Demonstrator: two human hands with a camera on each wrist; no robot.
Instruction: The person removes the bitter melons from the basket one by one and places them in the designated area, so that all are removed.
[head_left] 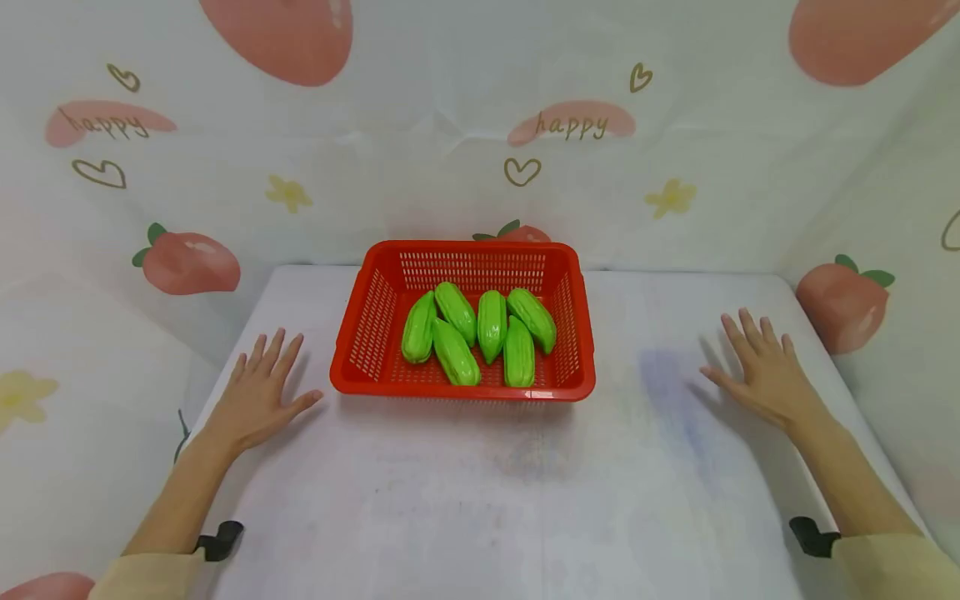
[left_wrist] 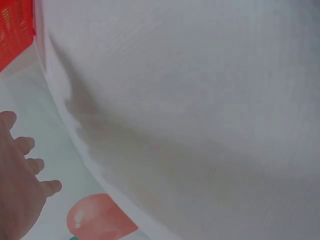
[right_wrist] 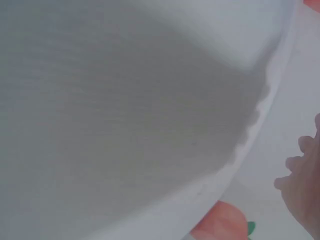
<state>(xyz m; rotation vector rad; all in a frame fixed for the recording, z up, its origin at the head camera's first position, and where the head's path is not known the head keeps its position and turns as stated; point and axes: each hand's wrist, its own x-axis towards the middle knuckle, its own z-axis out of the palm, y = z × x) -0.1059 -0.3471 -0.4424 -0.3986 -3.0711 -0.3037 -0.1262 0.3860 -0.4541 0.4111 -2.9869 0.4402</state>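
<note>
A red plastic basket (head_left: 462, 390) with slotted walls stands toward the back of the white table. Several bright green, ridged, gourd-like vegetables (head_left: 491, 321) lie inside it, close together. To the left of the basket is my left hand (head_left: 258, 400), palm down with fingers straight and spread, holding nothing; its thumb points toward the basket's near left corner. Far off to the right, my right hand (head_left: 767, 379) is spread the same way, also holding nothing. The left wrist view shows the left hand (left_wrist: 20, 185) at its edge, and the right wrist view shows the right hand (right_wrist: 302, 180).
The table (head_left: 450, 500) has a white cover with faint bluish stains. Behind it and at both sides hangs a white cloth (head_left: 420, 167) printed with peaches, hearts and flowers. A black strap (head_left: 220, 540) shows at the left wrist, another black strap (head_left: 813, 536) at the right.
</note>
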